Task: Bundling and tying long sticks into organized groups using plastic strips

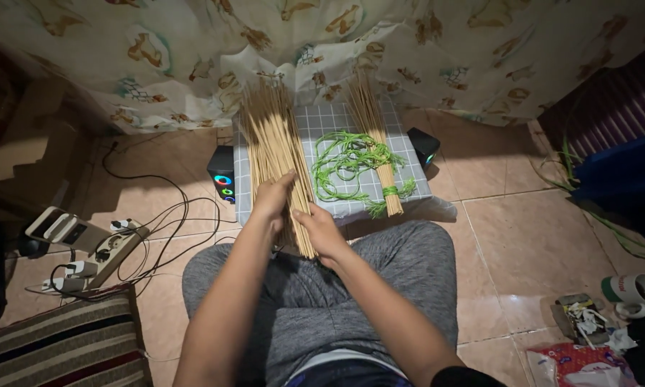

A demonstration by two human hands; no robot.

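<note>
A pale curtain [322, 50] printed with animal figures hangs across the back, down to the tiled floor [537, 244]. In front of it stands a low bench [329, 122] covered with a grey checked cloth, and the person sits before it in grey trousers [380, 287], knees against its near edge.

On the left half of the bench lies a broad loose pile of thin pale sticks [272, 136], fanned lengthwise toward the person. Both hands are on its near end: the left hand [272, 201] is curled around a handful of the sticks, its grip closed on them, and the right hand [322, 231] is closed on the same handful from the other side, just below, the two hands touching.

On the right half lies a smaller bundle of sticks [376, 143], bound near its lower end with a green tie [389, 191]. Between the pile and the bundle is a tangle of loose green strings [344, 161], some lying over the bundle.

A small black speaker [222, 174] with coloured light rings stands at the bench's left side, another speaker [424, 145] at the right. On the floor to the left is a power strip [114, 247] with plugs and cables, beside a striped cushion [64, 344]. At the far right, a white mug [634, 288] lies on its side; what it contains cannot be made out.
</note>
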